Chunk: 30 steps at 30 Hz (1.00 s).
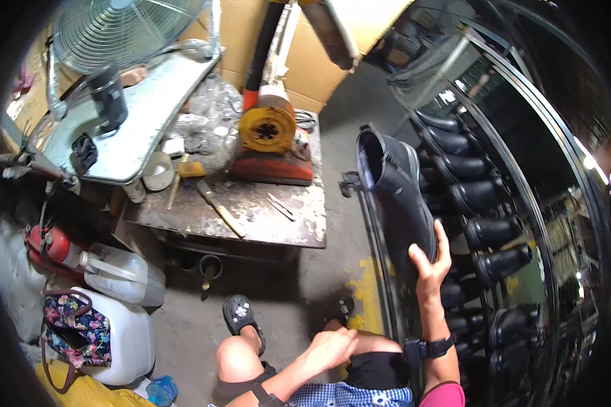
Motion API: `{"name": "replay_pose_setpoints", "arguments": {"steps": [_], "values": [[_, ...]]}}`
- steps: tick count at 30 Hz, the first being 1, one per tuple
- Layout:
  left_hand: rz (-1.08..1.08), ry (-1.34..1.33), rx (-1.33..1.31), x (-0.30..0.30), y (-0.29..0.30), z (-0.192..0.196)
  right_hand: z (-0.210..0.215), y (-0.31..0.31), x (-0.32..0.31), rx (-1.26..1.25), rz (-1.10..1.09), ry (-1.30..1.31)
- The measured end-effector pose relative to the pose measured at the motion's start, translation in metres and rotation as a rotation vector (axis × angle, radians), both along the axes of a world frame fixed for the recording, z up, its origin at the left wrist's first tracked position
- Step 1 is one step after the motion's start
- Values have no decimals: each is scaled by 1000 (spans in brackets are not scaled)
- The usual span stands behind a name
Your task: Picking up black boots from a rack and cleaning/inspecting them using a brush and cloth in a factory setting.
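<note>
A black ankle boot (pixel 397 183) is held up on the right, its opening tipped upward and its toe end pointing down toward me. My right hand (pixel 431 264) grips it near the toe, thumb on one side and fingers along the sole's edge. Over my right thigh my left hand (pixel 330 349) is closed with its fingers curled in; whatever it may hold is hidden. Beside the held boot stands a rack (pixel 509 146) bearing rows of black boots (pixel 478 197).
Ahead is a worn work table (pixel 299 227) with a red and yellow machine (pixel 268 129), a brush (pixel 191 169), a knife-like tool (pixel 220 210) and tweezers (pixel 282 205). A fan (pixel 119 30) stands far left. White jugs (pixel 125 278) and a floral bag (pixel 78 329) sit left.
</note>
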<state>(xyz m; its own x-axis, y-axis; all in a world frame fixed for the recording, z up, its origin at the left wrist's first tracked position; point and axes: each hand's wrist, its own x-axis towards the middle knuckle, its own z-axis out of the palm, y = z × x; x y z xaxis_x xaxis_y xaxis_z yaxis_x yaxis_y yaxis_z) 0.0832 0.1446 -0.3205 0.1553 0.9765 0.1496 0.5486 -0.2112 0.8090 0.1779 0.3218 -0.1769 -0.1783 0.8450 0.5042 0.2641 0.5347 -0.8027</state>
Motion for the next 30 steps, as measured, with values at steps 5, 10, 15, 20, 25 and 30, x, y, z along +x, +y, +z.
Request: {"name": "replay_pose_setpoints", "arguments": {"steps": [5, 10, 15, 20, 25, 30], "values": [[-65, 72, -214, -3, 12, 13, -13, -83, 102, 354, -318, -444], [-44, 71, -167, 4, 11, 24, 8, -164, 177, 483, -539, -514], [-116, 118, -221, 21, 8, 14, 21, -246, 230, 232, -727, 4], [-175, 132, -245, 34, 11, -2, 24, -301, 263, 219, -997, 309], [-196, 162, -249, 32, 10, -23, 1, -324, 305, 265, -1245, 564], [-150, 199, -387, 26, 5, -30, 13, -292, 357, 232, -1272, 828]]}}
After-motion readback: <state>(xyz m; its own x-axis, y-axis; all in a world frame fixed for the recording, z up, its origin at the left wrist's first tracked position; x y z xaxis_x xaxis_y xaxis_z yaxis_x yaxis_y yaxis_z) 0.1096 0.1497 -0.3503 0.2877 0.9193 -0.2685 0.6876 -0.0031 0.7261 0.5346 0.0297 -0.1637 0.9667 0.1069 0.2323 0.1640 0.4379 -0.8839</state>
